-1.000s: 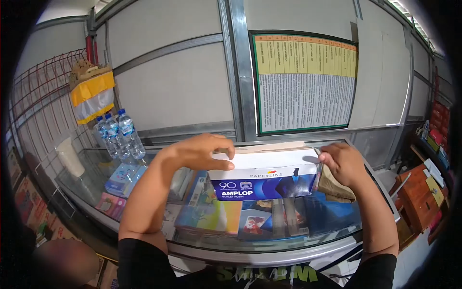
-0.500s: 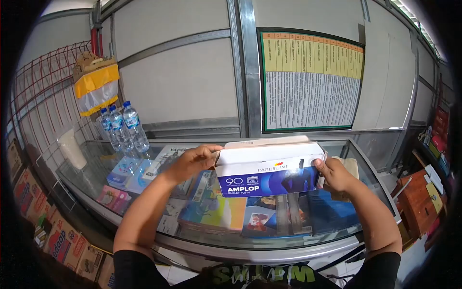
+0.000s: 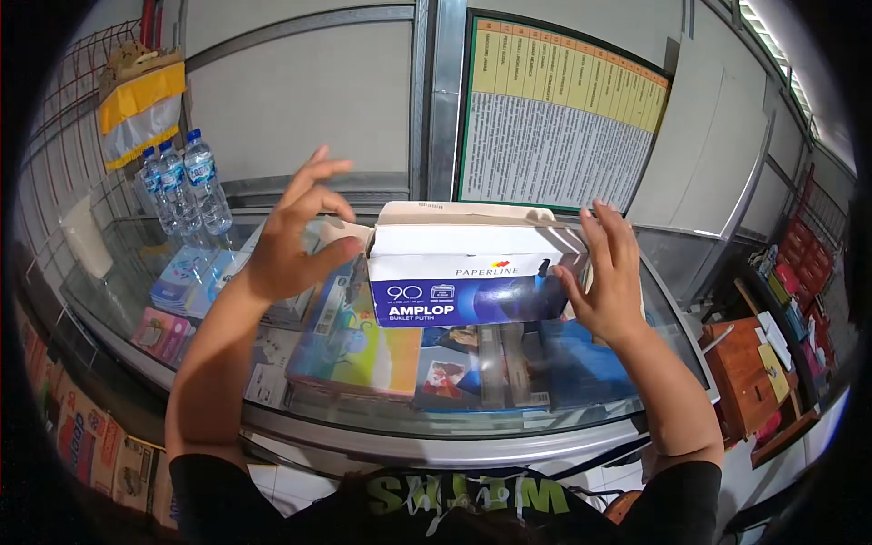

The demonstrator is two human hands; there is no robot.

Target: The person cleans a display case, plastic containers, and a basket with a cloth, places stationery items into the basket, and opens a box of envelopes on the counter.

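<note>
A blue and white Paperline envelope box (image 3: 468,291) sits on the glass counter (image 3: 336,406) with its long lid flap (image 3: 468,213) raised at the back. White contents, likely envelopes, show along its top. To the left of the box, my left hand (image 3: 304,227) is lifted away, fingers spread and holding nothing. My right hand (image 3: 609,277) is at the box's right end with fingers stretched upward and the thumb over the front corner. Whether that thumb touches the box I cannot tell.
Three water bottles (image 3: 207,186) stand at the counter's back left. Books (image 3: 363,354) and booklets lie beneath the glass. A framed chart (image 3: 563,118) hangs on the wall ahead. Cartons (image 3: 91,440) are stacked low on the left, and a wooden cabinet (image 3: 749,377) stands right.
My left hand has let go of the box's left end and moved up and left. My right hand's fingers have opened from their grip. The camera view has shifted.
</note>
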